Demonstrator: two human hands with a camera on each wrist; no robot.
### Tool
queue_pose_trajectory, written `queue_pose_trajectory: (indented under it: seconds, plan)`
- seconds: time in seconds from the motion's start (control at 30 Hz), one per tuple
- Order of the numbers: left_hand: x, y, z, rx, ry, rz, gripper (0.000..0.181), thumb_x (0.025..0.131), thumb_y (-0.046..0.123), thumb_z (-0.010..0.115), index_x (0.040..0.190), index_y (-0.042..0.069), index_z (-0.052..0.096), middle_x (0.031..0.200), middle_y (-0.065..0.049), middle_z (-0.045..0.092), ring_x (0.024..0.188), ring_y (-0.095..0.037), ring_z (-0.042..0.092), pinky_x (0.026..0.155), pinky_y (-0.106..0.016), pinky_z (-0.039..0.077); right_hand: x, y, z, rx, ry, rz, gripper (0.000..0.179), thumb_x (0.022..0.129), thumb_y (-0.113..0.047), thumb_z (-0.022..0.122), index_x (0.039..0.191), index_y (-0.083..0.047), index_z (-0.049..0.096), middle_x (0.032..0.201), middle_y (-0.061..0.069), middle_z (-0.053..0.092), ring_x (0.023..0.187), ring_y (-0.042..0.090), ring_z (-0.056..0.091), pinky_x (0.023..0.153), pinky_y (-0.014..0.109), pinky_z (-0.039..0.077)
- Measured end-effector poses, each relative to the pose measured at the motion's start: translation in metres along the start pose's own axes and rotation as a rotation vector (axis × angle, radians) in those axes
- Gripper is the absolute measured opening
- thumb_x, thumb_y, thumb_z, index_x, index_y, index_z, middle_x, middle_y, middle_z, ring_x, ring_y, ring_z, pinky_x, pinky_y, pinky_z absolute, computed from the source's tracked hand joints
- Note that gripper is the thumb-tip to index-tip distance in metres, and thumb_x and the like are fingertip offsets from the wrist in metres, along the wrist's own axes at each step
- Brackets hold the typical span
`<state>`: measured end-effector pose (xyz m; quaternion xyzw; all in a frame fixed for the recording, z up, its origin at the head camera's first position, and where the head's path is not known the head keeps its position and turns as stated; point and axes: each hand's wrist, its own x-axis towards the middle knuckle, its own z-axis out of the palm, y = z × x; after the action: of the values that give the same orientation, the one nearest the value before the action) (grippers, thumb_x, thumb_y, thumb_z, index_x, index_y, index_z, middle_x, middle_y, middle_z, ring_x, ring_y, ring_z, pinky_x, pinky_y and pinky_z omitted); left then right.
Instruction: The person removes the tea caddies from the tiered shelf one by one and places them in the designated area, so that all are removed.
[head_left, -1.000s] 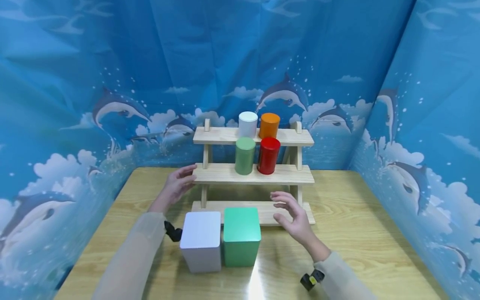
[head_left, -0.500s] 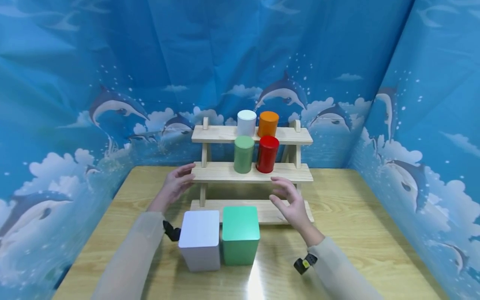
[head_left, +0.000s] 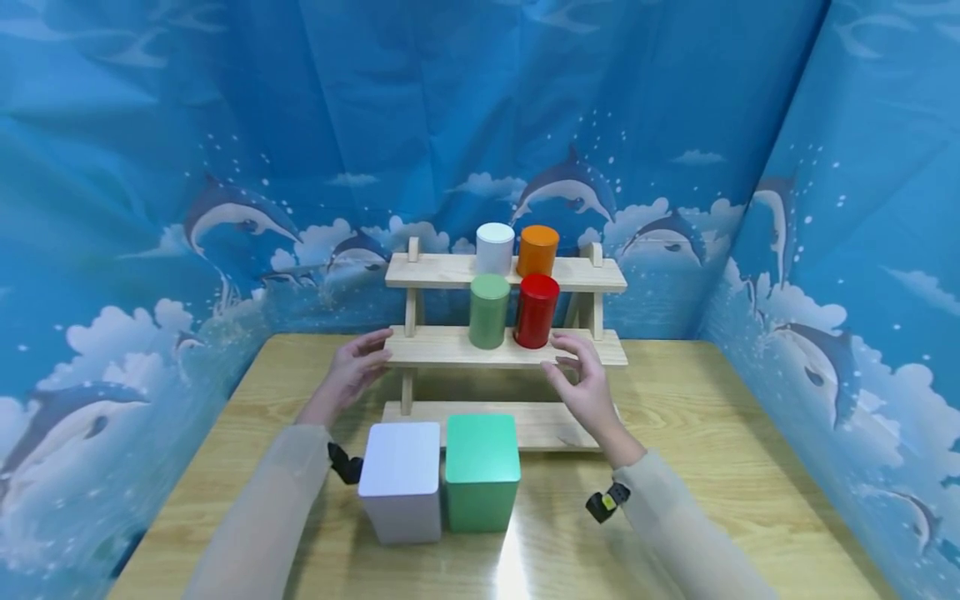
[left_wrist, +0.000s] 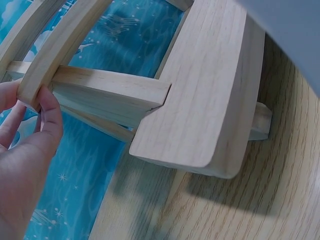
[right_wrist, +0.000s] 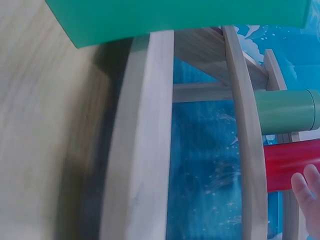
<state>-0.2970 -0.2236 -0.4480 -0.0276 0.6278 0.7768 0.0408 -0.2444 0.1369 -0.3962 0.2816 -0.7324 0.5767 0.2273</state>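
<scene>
A three-tier wooden display shelf (head_left: pixel 442 346) stands at the back of the table. My left hand (head_left: pixel 358 367) pinches the left end of its middle board, thumb and fingers on both faces in the left wrist view. On that board stand a green canister (head_left: pixel 489 312) and a red canister (head_left: pixel 536 310). My right hand (head_left: pixel 588 385) is in front of the board's right part, fingers loosely bent with nothing between them. Its fingertips (right_wrist: pixel 300 187) overlap the red canister in the right wrist view. The top board carries a white canister (head_left: pixel 495 248) and an orange canister (head_left: pixel 537 248).
Two tall boxes, one pale lavender (head_left: pixel 401 483) and one green (head_left: pixel 482 473), stand side by side before the shelf, partly hiding its lowest board. Blue dolphin-printed cloth (head_left: pixel 375 125) walls the wooden table (head_left: pixel 697 433) at the back and sides.
My right hand has risen and moved forward from the lowest board to the middle one, near the red canister. The left hand stays at the board's end; the canisters have not moved.
</scene>
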Motion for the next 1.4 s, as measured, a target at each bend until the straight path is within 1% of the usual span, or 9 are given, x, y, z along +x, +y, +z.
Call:
queue_pose_trajectory:
  seconds: [0.17,0.43,0.5,0.6,0.73,0.87,1.1,1.23,1.4]
  plan:
    - [0.000,-0.001,-0.001,0.012,-0.010,0.000,0.052,0.089,0.010,0.063,0.137,0.008,0.044,0.133,-0.008,0.040,0.106,-0.016,0.051,0.091,-0.030,0.047,0.010,-0.003,-0.001,-0.046,0.043,-0.002,0.032,0.083,0.008,0.063,0.113,0.011,0.054,0.124,0.024,0.048,0.114,0.036,0.046,0.085,0.060,0.044]
    - [0.000,-0.002,-0.002,-0.009,-0.023,-0.001,0.053,0.089,0.010,0.063,0.138,0.008,0.043,0.135,-0.008,0.039,0.110,-0.016,0.050,0.093,-0.032,0.046,0.027,-0.004,-0.001,-0.084,0.105,0.031,0.037,0.082,0.005,0.066,0.116,0.010,0.054,0.127,0.025,0.046,0.116,0.035,0.044,0.087,0.058,0.044]
    - [0.000,-0.002,-0.002,-0.004,-0.020,-0.001,0.052,0.089,0.010,0.062,0.138,0.008,0.044,0.135,-0.007,0.039,0.110,-0.016,0.050,0.093,-0.032,0.046,0.031,-0.002,-0.001,-0.102,0.105,0.046,0.039,0.083,0.003,0.066,0.118,0.009,0.053,0.130,0.024,0.045,0.116,0.035,0.044,0.088,0.058,0.044]
    - [0.000,-0.001,-0.002,-0.006,-0.019,0.001,0.051,0.089,0.010,0.062,0.137,0.008,0.044,0.135,-0.008,0.039,0.110,-0.017,0.050,0.093,-0.032,0.046,0.038,0.013,-0.002,-0.126,0.098,0.065,0.043,0.084,-0.003,0.067,0.123,0.006,0.052,0.135,0.021,0.042,0.119,0.034,0.042,0.091,0.057,0.042]
    - [0.000,-0.001,-0.001,-0.005,-0.017,0.003,0.051,0.090,0.009,0.062,0.137,0.008,0.044,0.136,-0.009,0.039,0.111,-0.017,0.050,0.091,-0.031,0.047,0.047,0.035,-0.003,-0.160,0.092,0.080,0.049,0.084,-0.013,0.069,0.129,-0.003,0.051,0.140,0.013,0.040,0.124,0.028,0.038,0.093,0.051,0.042]
    - [-0.001,-0.001,-0.001,0.007,-0.015,-0.001,0.051,0.089,0.010,0.062,0.137,0.008,0.044,0.137,-0.009,0.039,0.111,-0.017,0.050,0.089,-0.029,0.048,0.055,0.039,-0.001,-0.196,0.088,0.079,0.050,0.084,-0.019,0.070,0.130,-0.009,0.052,0.141,0.011,0.039,0.127,0.022,0.036,0.094,0.047,0.043]
    - [-0.001,0.000,0.000,0.008,-0.024,0.005,0.052,0.089,0.012,0.063,0.137,0.008,0.044,0.137,-0.010,0.039,0.111,-0.017,0.050,0.089,-0.028,0.048,0.065,0.041,0.003,-0.216,0.084,0.072,0.050,0.084,-0.018,0.070,0.129,-0.007,0.053,0.142,0.015,0.035,0.127,0.027,0.035,0.092,0.055,0.042]
    - [0.000,-0.001,-0.001,0.005,-0.018,0.007,0.052,0.089,0.012,0.064,0.137,0.008,0.045,0.136,-0.010,0.039,0.108,-0.016,0.052,0.087,-0.027,0.049,0.068,0.043,0.006,-0.231,0.065,0.083,0.048,0.084,-0.019,0.071,0.128,-0.008,0.054,0.143,0.014,0.033,0.128,0.027,0.033,0.094,0.053,0.042]
    - [-0.001,0.000,-0.001,0.014,-0.027,0.003,0.052,0.090,0.011,0.062,0.138,0.008,0.043,0.138,-0.011,0.037,0.110,-0.017,0.051,0.090,-0.028,0.047,0.071,0.046,0.008,-0.224,0.060,0.076,0.048,0.084,-0.019,0.071,0.127,-0.008,0.054,0.143,0.016,0.033,0.128,0.028,0.034,0.093,0.052,0.043]
